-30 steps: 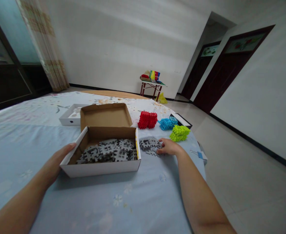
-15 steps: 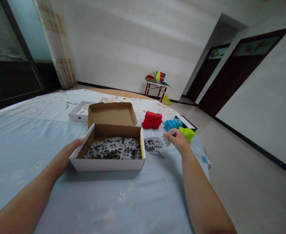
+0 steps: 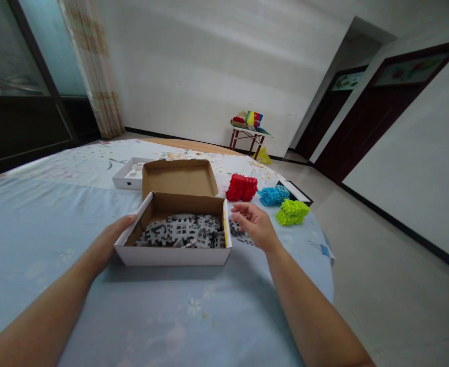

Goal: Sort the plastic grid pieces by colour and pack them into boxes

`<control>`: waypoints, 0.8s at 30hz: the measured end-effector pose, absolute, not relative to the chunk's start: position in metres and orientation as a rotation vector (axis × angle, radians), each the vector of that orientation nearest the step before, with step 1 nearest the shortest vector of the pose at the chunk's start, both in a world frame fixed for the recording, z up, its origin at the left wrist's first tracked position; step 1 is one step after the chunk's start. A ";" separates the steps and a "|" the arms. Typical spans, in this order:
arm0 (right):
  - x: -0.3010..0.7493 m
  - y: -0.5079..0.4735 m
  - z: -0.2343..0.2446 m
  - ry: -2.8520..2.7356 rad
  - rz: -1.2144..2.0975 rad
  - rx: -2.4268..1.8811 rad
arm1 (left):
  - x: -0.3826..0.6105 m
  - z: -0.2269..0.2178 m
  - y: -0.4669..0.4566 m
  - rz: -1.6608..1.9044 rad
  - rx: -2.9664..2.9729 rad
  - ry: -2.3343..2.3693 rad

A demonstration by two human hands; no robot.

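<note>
A white cardboard box with its brown lid flap raised stands in front of me. Inside lie many grey interlocking plastic building pieces, some with window grids. My left hand holds the box's left wall, thumb at the rim; its other fingers are mostly hidden. Just beyond the right wall, my right hand hovers with fingers bent and apart, nothing visible in them. It partly covers a small pile of grey pieces on the tablecloth.
Right of the box sit stacks of red pieces, blue pieces and lime-green pieces. A black-edged white board lies behind them. At the back left is a shallow white box. A small table stands by the wall.
My right hand has moved left from near the green stack to beside the box. The grey piece it held no longer shows in its fingers. My left hand stays on the box.
</note>
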State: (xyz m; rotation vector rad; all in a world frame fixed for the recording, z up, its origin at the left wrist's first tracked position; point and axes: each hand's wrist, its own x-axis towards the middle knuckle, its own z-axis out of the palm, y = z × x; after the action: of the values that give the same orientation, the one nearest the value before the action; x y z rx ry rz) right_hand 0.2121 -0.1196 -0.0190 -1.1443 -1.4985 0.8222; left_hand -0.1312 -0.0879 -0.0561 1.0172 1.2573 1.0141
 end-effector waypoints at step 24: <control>0.310 -0.116 -0.056 -1.849 0.893 -1.681 | -0.127 -0.047 -0.091 0.976 0.957 1.298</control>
State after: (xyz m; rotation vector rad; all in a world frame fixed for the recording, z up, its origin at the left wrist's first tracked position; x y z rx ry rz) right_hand 0.3099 -0.1161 -0.0555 -1.6812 -1.8490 0.8927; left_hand -0.1268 -0.0907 -0.0469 0.9566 1.2981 0.9762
